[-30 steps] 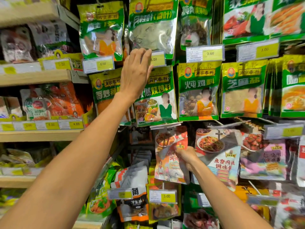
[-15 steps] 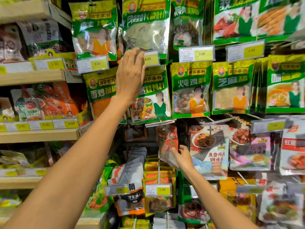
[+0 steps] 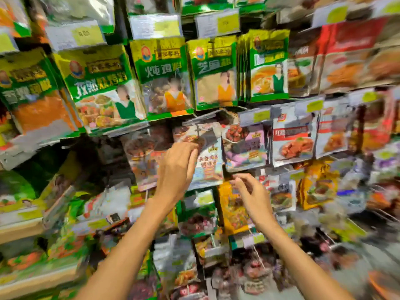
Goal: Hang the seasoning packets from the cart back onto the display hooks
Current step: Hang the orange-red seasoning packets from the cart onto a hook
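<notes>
The frame is blurred by motion. A red-and-orange seasoning packet (image 3: 141,156) hangs in the middle row of the display, with no hand on it. Just right of it hangs a white seasoning packet (image 3: 208,164) with a bowl picture. My left hand (image 3: 177,169) is raised in front of that white packet, thumb and fingertips meeting on its upper left part. My right hand (image 3: 249,192) hovers by the packet's lower right corner with fingers loosely curled and nothing in them. The cart is out of sight.
Green-and-yellow spice packets (image 3: 164,76) fill the row above, with yellow price tags (image 3: 218,23) over them. More sauce packets (image 3: 293,141) hang to the right and below. Wooden shelves (image 3: 19,231) stand at the left.
My left hand dropped from the upper price tag to the middle row. My right hand let go of the red-and-orange packet, which now hangs, and moved right. The view swung right and down.
</notes>
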A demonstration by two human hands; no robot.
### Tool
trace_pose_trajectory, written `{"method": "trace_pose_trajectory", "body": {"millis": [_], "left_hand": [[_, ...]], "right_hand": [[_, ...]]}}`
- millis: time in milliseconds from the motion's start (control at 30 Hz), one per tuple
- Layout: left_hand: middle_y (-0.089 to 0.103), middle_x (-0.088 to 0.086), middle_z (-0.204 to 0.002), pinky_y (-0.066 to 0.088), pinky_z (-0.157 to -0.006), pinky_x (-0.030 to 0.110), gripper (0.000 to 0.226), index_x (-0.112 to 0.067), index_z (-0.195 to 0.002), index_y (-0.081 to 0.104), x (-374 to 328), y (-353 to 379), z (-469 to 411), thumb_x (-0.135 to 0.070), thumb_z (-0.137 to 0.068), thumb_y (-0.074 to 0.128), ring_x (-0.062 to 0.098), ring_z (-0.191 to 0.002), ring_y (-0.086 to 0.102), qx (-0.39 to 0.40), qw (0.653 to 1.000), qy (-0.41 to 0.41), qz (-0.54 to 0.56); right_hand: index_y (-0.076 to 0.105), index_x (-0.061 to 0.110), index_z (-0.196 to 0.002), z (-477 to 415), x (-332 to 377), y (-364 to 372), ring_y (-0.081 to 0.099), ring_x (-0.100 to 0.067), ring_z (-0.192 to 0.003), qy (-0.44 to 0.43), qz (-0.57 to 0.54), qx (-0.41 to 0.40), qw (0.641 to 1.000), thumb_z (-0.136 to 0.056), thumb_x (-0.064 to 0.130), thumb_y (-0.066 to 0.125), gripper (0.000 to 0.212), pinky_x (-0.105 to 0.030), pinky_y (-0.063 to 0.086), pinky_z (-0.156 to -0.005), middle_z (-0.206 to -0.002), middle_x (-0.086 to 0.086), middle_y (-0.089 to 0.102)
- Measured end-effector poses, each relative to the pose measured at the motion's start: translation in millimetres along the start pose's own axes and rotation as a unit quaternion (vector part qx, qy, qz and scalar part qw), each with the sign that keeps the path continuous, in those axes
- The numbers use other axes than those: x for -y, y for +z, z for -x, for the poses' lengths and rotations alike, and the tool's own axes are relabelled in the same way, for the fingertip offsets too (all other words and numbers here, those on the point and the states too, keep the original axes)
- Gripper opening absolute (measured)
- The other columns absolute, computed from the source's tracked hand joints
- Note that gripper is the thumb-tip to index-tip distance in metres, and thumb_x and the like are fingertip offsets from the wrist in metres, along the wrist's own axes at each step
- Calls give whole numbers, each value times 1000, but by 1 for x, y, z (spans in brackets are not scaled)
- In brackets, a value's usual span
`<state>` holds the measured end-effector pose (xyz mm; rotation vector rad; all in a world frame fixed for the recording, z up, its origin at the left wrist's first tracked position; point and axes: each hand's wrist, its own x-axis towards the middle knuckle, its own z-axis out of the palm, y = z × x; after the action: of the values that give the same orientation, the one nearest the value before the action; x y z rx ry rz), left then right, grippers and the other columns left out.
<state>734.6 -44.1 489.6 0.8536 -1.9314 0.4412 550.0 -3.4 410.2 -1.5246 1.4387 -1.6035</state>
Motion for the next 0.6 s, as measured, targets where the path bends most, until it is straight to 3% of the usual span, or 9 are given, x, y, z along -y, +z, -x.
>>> {"method": "trace_pose_trajectory", "body": {"millis": [100, 167, 300, 400, 500, 533, 600], "left_hand": [[64, 9, -96, 40, -78, 28, 23, -3, -102, 63, -65, 56, 43, -15, -97, 44, 25, -92, 59, 67, 980, -122, 144], [64, 7, -94, 38, -76, 28, 19, -5, -100, 64, -111, 91, 70, -12, -98, 47, 27, -90, 61, 107, 957, -180, 202], [70, 9, -93, 40, -75, 27, 22, -5, -95, 68, -202, 149, 116, -14, -97, 49, 23, -87, 64, 187, 911, -241, 277], [69, 6, -90, 36, -73, 21, 20, -4, -93, 68, -260, 187, 148, -10, -97, 49, 17, -85, 61, 274, 879, -251, 301], [65, 5, -78, 40, -68, 24, 22, -3, -84, 69, -307, 216, 166, 0, -94, 49, 17, -74, 60, 344, 858, -230, 305], [67, 8, -74, 43, -61, 25, 23, -3, -80, 70, -324, 223, 167, 6, -89, 51, 19, -66, 62, 396, 821, -251, 325], [71, 14, -75, 45, -54, 29, 18, -2, -81, 73, -348, 245, 175, 6, -78, 58, 22, -59, 67, 462, 784, -233, 342]], "right_hand": [[63, 25, -92, 40, -35, -71, 60, 9, -70, 42, 38, -52, 997, -97, 20, 52, 13, -4, 42, -62, -81, 22, 65], [62, 28, -85, 69, -58, -119, 56, 5, -63, 84, 60, -90, 991, -96, 17, 53, 18, -3, 39, -60, -75, 22, 63], [64, 23, -87, 131, -100, -209, 58, 5, -71, 167, 84, -142, 972, -96, 13, 53, 17, -4, 39, -66, -76, 11, 65], [69, 13, -91, 179, -129, -263, 59, -10, -78, 240, 102, -187, 947, -97, 16, 50, 19, -15, 44, -74, -84, -1, 68], [68, 6, -90, 221, -150, -303, 59, -14, -78, 303, 89, -235, 919, -98, 17, 49, 23, -32, 47, -77, -84, -5, 68], [68, 3, -90, 233, -157, -314, 59, -17, -76, 321, 88, -259, 907, -98, 16, 50, 24, -33, 45, -74, -82, -8, 68], [65, -5, -87, 253, -171, -333, 57, -30, -77, 349, 86, -304, 882, -97, 11, 50, 25, -37, 42, -71, -85, -20, 66]]}}
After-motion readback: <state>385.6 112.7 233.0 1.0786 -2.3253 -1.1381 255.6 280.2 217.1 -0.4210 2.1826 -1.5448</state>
